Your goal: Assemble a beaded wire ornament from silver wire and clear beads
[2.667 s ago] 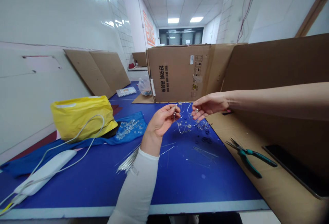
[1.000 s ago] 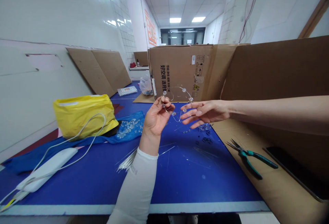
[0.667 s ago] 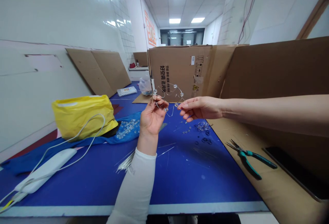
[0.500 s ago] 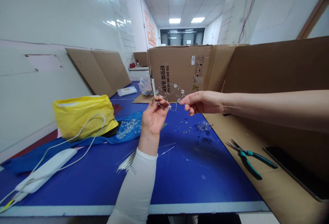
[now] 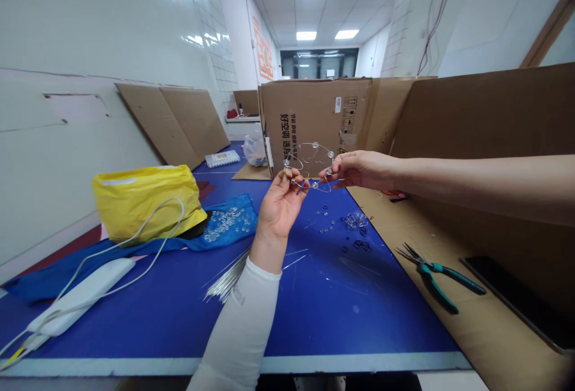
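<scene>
Between my hands, above the blue table [image 5: 314, 319], is a thin wire ring strung with several clear beads [image 5: 315, 185]. My left hand [image 5: 282, 202] pinches its left side with thumb and fingers. On the right side of the ring, my right hand [image 5: 357, 168] closes its fingers near a bead. Loose wire ends curl inside and below the ring. Under my left forearm lies a bundle of straight silvery wires [image 5: 227, 280]. Clear loose beads [image 5: 227, 223] rest on a blue cloth [image 5: 179, 244] to the left.
Green-handled pliers [image 5: 433, 274] and a dark phone [image 5: 516, 295] lie on cardboard at the right. Small dark rings [image 5: 362, 246] are scattered on the table. A yellow bag [image 5: 148, 202] and a white power strip [image 5: 85, 295] are at left. A cardboard box [image 5: 314, 109] stands behind.
Both hands and the beaded wire ring have shifted a little to the right. The ring stays held from both sides.
</scene>
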A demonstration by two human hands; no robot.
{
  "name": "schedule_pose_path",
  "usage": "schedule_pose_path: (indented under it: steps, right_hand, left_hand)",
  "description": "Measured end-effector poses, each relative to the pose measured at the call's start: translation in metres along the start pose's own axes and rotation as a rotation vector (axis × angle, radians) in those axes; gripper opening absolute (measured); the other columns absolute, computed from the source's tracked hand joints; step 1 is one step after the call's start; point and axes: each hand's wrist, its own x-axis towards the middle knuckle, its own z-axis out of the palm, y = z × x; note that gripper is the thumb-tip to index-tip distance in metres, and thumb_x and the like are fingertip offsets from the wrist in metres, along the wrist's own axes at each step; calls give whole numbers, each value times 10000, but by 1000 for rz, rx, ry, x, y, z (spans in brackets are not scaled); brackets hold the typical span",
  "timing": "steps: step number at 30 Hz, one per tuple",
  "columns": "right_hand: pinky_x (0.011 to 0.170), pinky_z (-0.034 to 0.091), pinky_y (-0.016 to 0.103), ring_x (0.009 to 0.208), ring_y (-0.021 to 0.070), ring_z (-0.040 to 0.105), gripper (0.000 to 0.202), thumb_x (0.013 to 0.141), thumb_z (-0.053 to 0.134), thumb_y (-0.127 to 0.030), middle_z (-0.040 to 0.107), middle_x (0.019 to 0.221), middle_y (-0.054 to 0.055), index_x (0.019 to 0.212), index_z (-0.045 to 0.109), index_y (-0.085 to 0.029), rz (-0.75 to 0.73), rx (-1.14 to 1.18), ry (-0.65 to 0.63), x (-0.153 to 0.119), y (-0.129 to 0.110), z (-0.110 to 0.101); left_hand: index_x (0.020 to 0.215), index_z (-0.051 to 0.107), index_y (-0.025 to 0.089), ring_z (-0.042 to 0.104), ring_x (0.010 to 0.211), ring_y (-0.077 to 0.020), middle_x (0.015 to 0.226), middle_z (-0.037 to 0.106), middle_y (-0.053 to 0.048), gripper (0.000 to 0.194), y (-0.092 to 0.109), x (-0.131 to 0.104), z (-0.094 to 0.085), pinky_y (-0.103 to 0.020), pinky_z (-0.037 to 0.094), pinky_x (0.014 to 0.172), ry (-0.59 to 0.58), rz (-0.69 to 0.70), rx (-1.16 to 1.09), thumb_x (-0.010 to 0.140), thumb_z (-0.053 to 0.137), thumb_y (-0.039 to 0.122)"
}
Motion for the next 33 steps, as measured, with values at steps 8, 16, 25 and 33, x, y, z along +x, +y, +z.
schedule_pose_path:
  steps: [8, 16, 25, 33]
  right_hand:
    - [764, 623, 322, 798, 191, 768, 160, 977, 530, -158, 769, 786, 62, 838, 606, -181, 155, 178, -40, 4, -2, -1]
    - [705, 623, 287, 759, 171, 760, 128, 932, 531, -82, 770, 815, 53, 906, 621, -169, 212, 166, -56, 2, -3, -5]
    - [685, 609, 252, 641, 113, 712, 66, 953, 596, -121, 734, 714, 8, 910, 639, -149, 358, 174, -73, 16, 2, 3]
    - [637, 582, 252, 606, 110, 683, 161, 1013, 547, -166, 685, 677, 1, 869, 616, -142, 448, 199, 34, 28, 14, 16]
  left_hand:
    - [808, 679, 200, 635, 811, -90, 914, 677, 10, 165, 1, 1, -1, -312, 519, 930, 5, 42, 62, 918, 631, 87]
    - [797, 684, 187, 624, 806, -99, 898, 681, -5, 243, 1, -1, 2, -303, 521, 905, 14, 51, 52, 951, 549, 58]
    - [776, 677, 184, 616, 783, -90, 876, 661, 3, 231, 3, 0, 2, -306, 513, 928, 4, 70, 68, 940, 579, 54]
    - [795, 675, 166, 622, 772, -90, 870, 677, 1, 171, 0, 2, -1, -310, 508, 920, -32, 72, 65, 933, 618, 84]
